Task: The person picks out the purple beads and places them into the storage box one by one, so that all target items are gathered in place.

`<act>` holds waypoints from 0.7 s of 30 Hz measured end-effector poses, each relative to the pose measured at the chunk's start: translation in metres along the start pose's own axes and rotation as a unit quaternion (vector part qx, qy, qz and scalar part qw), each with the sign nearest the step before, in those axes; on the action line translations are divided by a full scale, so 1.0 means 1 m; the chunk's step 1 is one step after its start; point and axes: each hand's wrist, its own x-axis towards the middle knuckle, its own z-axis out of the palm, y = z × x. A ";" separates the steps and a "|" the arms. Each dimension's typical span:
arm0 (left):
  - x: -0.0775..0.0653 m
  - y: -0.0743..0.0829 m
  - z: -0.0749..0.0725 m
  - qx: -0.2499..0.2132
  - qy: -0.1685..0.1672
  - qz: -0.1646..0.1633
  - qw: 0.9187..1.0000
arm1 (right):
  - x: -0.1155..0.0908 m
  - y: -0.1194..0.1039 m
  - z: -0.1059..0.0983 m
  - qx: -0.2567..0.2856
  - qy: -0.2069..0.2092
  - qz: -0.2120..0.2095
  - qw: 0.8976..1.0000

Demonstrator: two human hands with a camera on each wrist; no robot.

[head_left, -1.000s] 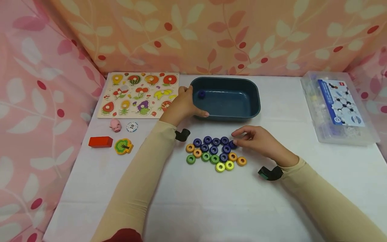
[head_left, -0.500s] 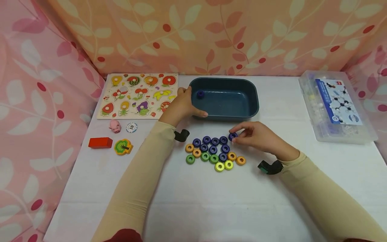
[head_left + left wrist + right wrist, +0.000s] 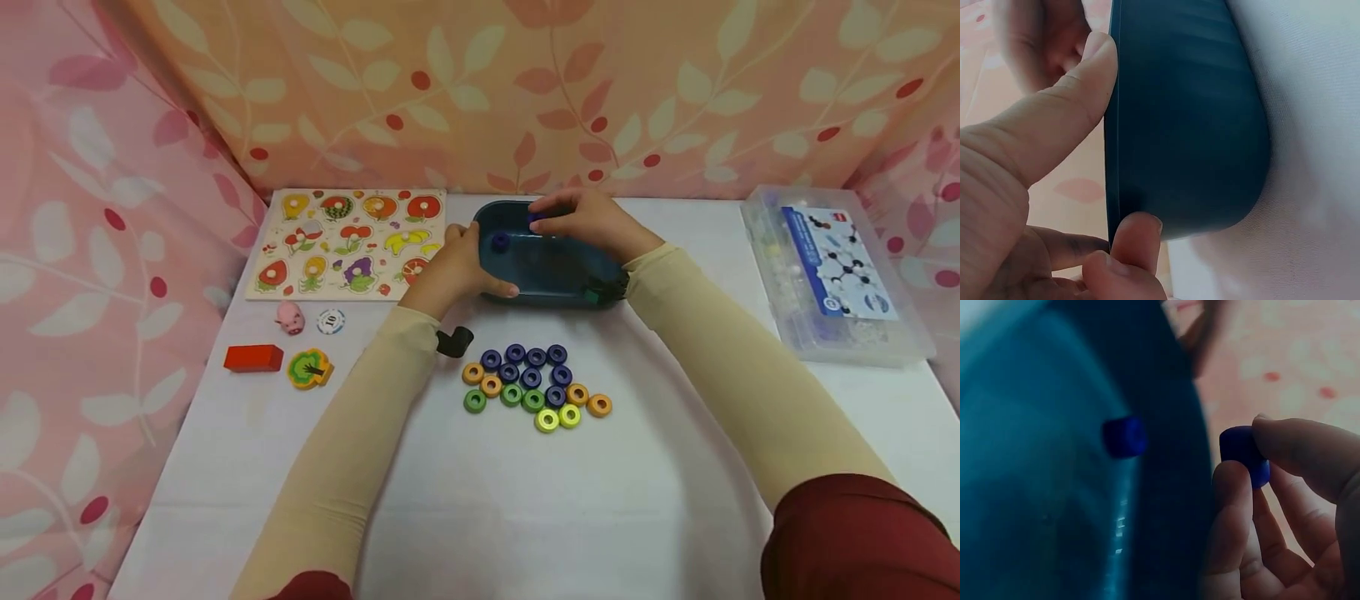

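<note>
Blue ring [image 3: 1238,447] pinched in right hand [image 3: 592,222] above tray [image 3: 536,299], left hand [image 3: 452,271] gripping its left rim [image 3: 1113,175], room beside inner ring [image 3: 500,242]

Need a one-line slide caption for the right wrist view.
Right hand pinching a blue ring, with another blue ring inside the dark teal tray.

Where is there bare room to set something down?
Free: white cloth between both beige sleeves, nearer the camera than the small multicoloured rings; also between the right sleeve and clear plastic case. Crowded: among those rings, and between the dark-teal rectangular tub and wooden fruit puzzle, where the left hand grips the tub.
</note>
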 end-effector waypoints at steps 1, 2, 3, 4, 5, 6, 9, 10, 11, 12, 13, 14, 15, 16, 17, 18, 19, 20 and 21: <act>0.000 0.000 0.001 0.001 -0.003 0.000 1.000 | 0.006 0.003 0.003 -0.004 -0.002 0.004 1.000; 0.000 0.001 0.001 0.004 -0.005 0.001 1.000 | 0.010 0.005 0.005 -0.013 -0.006 0.008 1.000; -0.001 0.001 0.001 0.006 -0.006 0.001 1.000 | 0.014 0.007 0.006 -0.018 -0.010 0.012 1.000; -0.001 0.001 0.002 0.007 -0.005 0.004 1.000 | 0.017 0.009 0.008 -0.020 -0.016 0.017 1.000; -0.001 0.002 0.002 0.010 -0.005 0.006 1.000 | 0.019 0.011 0.010 -0.020 -0.025 0.020 0.999; -0.001 0.002 0.002 0.011 -0.004 0.007 1.000 | 0.021 0.013 0.011 -0.017 -0.034 0.024 0.999; -0.001 0.003 0.003 0.017 -0.003 0.006 1.000 | 0.023 0.017 0.011 -0.004 -0.053 0.040 0.998; -0.001 0.003 0.003 0.020 -0.002 0.006 1.000 | 0.022 0.018 0.010 0.000 -0.056 0.045 0.997; -0.001 0.003 0.003 0.021 -0.003 0.005 1.000 | 0.021 0.018 0.008 0.006 -0.057 0.047 0.997; 0.000 0.003 0.003 0.022 -0.002 0.005 1.000 | 0.019 0.019 0.006 0.008 -0.055 0.046 0.997; 0.000 0.003 0.003 0.022 -0.002 0.006 1.000 | 0.016 0.019 0.004 0.005 -0.053 0.043 0.998; 0.001 0.002 0.003 0.022 -0.001 0.007 1.000 | 0.011 0.018 0.002 0.003 -0.051 0.038 0.998; 0.001 0.002 0.003 0.021 -0.001 0.007 1.000 | 0.005 0.018 0.000 0.005 -0.050 0.032 0.998; 0.002 0.001 0.003 0.019 0.001 0.008 1.000 | -0.001 0.017 -0.001 0.004 -0.048 0.026 0.999; 0.003 0.001 0.003 0.017 0.001 0.008 1.000 | -0.010 0.016 -0.002 0.003 -0.047 0.022 0.999; 0.003 0.000 0.002 0.015 0.002 0.009 1.000 | -0.019 0.015 -0.003 0.003 -0.047 0.017 0.999; 0.003 -0.001 0.002 0.013 0.003 0.009 1.000 | -0.030 0.014 -0.002 0.006 -0.048 0.014 0.999; 0.003 -0.001 0.002 0.013 0.005 0.008 1.000 | -0.040 0.014 0.000 0.015 -0.052 0.012 0.998; 0.003 -0.002 0.001 0.012 0.006 0.007 1.000 | -0.051 0.014 0.003 0.019 -0.055 0.012 0.998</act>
